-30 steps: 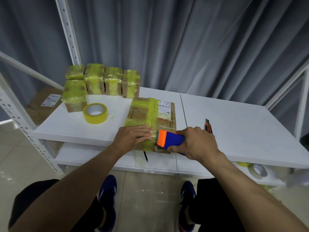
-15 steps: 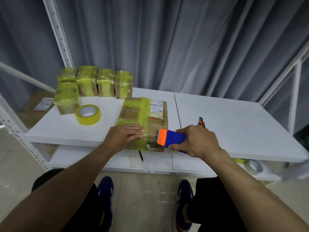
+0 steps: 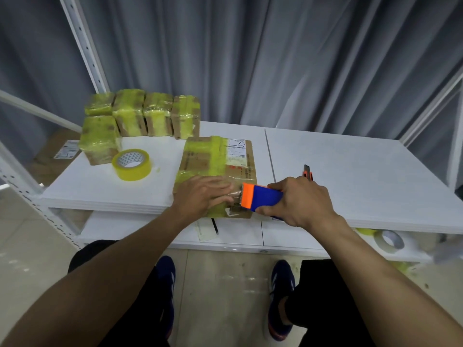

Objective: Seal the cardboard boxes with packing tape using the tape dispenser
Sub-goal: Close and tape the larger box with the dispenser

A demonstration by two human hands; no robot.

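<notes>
On the white tabletop (image 3: 350,171) five taped boxes (image 3: 140,113) stand back left, while my left hand (image 3: 203,194) presses flat on the near box (image 3: 215,156) and my right hand (image 3: 300,201), fingers curled, grips the dispenser (image 3: 260,200) at its right edge, this strip probably unfinished.

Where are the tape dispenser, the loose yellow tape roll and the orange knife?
tape dispenser (image 3: 261,200), head view, blue body.
yellow tape roll (image 3: 131,172), head view, outer wall.
orange knife (image 3: 308,173), head view, exposed end.
</notes>
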